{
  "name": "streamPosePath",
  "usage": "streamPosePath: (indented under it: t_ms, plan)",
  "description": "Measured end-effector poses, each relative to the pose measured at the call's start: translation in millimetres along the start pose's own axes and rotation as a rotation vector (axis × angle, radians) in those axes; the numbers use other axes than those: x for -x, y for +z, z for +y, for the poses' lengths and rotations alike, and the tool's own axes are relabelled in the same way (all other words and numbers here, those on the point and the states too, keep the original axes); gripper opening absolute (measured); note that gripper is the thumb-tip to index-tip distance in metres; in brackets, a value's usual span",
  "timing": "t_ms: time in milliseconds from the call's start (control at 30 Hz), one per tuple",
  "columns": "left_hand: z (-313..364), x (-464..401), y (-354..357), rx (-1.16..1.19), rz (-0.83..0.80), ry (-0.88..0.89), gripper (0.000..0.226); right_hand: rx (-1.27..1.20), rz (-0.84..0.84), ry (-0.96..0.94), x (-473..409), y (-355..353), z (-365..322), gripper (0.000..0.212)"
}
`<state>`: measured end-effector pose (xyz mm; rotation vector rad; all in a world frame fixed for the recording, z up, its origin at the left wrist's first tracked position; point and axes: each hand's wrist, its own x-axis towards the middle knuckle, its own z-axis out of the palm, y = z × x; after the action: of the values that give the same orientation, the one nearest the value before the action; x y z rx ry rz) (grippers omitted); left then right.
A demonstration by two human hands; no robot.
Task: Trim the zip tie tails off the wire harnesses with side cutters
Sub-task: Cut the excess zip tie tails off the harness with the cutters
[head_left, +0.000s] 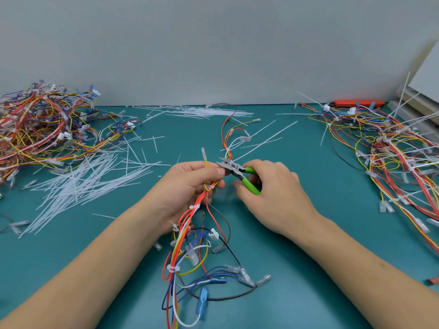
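My left hand grips a wire harness of red, yellow, blue and white wires, bound by several white zip ties. The bundle hangs down toward me over the teal table. My right hand holds green-handled side cutters. Their metal jaws are parted and point left, just above my left thumb, next to the harness's upper end. A long white zip tie tail runs up and right from the jaws.
A heap of harnesses lies at the far left, with cut white tie tails scattered beside it. More harnesses with long tails fill the right side. A red tool lies at the back right. Pale boards lean at the right edge.
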<state>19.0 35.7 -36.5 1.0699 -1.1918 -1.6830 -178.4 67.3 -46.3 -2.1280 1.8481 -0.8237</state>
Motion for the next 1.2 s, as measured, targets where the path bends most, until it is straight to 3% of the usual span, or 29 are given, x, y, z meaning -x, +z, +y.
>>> streamPosePath:
  t_ms: [167, 300, 367, 567, 733, 1200]
  plan:
    - [-0.2, 0.2, -0.1, 0.003, 0.005, 0.001, 0.011, 0.007, -0.012, -0.001, 0.2, -0.9, -2.3, 0.022]
    - [0.5, 1.0, 0.5, 0.008, 0.000, -0.003, 0.018, 0.022, -0.006, 0.065, -1.3, -3.2, -2.3, 0.041]
    - [0.5, 1.2, 0.6, 0.001, -0.005, -0.002, 0.009, 0.047, -0.005, 0.076, -2.4, -3.3, -3.2, 0.039]
    - [1.9, 3.4, 1.7, 0.006, 0.017, -0.011, 0.012, 0.008, -0.018, 0.084, 2.4, -1.1, -2.6, 0.037]
    - [2.2, 3.7, 2.9, -0.003, 0.020, -0.009, 0.010, 0.021, 0.002, 0.006, 2.0, 0.5, -3.5, 0.018]
    - [3.6, 4.6, 4.0, -0.007, 0.017, -0.006, 0.010, 0.014, -0.019, 0.005, -0.3, 0.0, -1.0, 0.028]
